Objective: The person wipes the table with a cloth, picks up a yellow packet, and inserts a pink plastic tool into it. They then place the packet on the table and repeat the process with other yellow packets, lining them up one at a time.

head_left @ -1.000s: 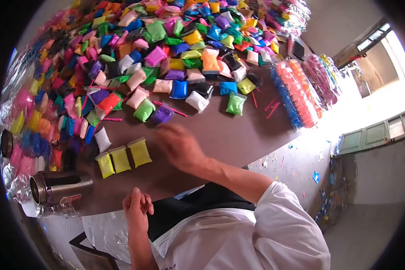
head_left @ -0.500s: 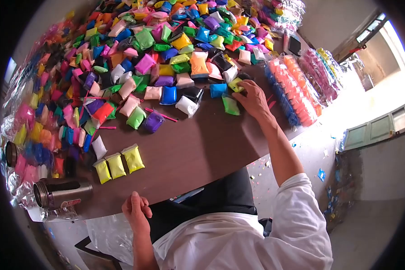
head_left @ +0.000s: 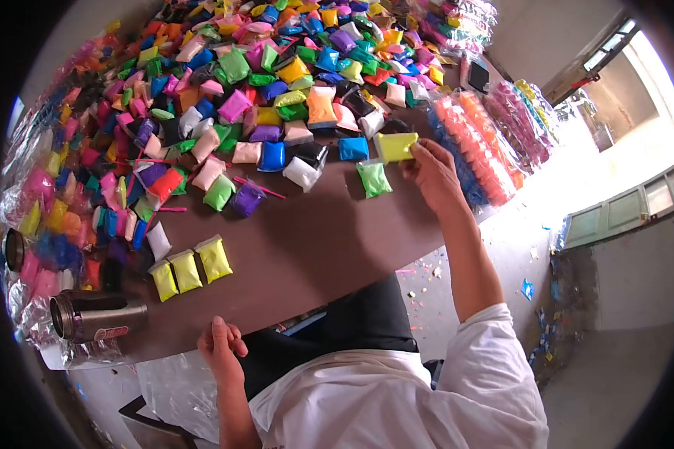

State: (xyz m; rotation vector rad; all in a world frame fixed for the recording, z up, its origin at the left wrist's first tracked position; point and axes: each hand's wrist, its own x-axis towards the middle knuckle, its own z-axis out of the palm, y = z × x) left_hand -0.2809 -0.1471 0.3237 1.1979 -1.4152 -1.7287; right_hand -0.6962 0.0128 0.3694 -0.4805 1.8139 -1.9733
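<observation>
My right hand point(head_left: 436, 173) pinches the right end of a yellow packet point(head_left: 395, 147), a small clear bag with soft yellow filling, just above the table. Close below it lies a light green packet point(head_left: 373, 179), and a blue packet point(head_left: 353, 149) is to its left. At the table's near edge my left hand point(head_left: 222, 348) rests with loosely curled fingers, slightly apart, and nothing visible in them. Beyond that hand, a row of three yellow packets point(head_left: 185, 271) lies on the table, with a white packet point(head_left: 158, 241) behind.
A large heap of colourful packets point(head_left: 234, 66) covers the far and left side of the table point(head_left: 299, 247). Strips of orange packets point(head_left: 475, 146) lie at the right edge. A dark metal flask point(head_left: 101, 316) lies on its side at the near left corner.
My right hand has lifted the yellow packet from beside the pile and drawn it slightly right, so its whole length now shows. The left hand stays about where it was.
</observation>
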